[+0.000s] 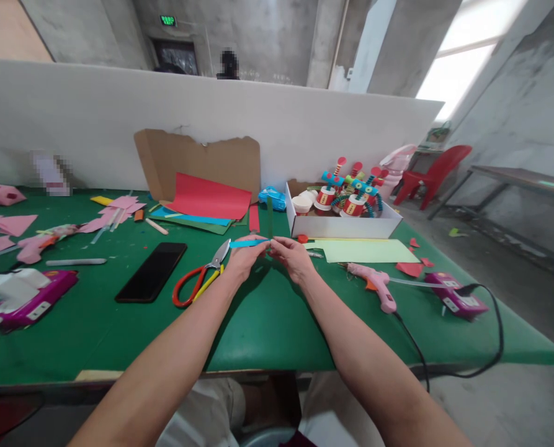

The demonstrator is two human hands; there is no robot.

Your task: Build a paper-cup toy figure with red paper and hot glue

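My left hand (245,257) pinches a blue paper strip (242,243) that sticks out to the left over the scissors. A dark green paper strip (270,217) rises upright from where both hands' fingertips meet. My right hand (292,257) is closed at that joint of the two strips; the fingers partly hide how the strips meet there. Just left of my left hand lie scissors (194,282) with red and yellow handles, their blades under the blue strip's end.
On the green table (277,329) lie a phone (151,272), a pink glue gun (373,282) with its cable, purple power strips (458,295) and coloured paper sheets (211,197). A white box (346,228) holds paper-cup figures (351,198). Behind stands a white partition (304,136).
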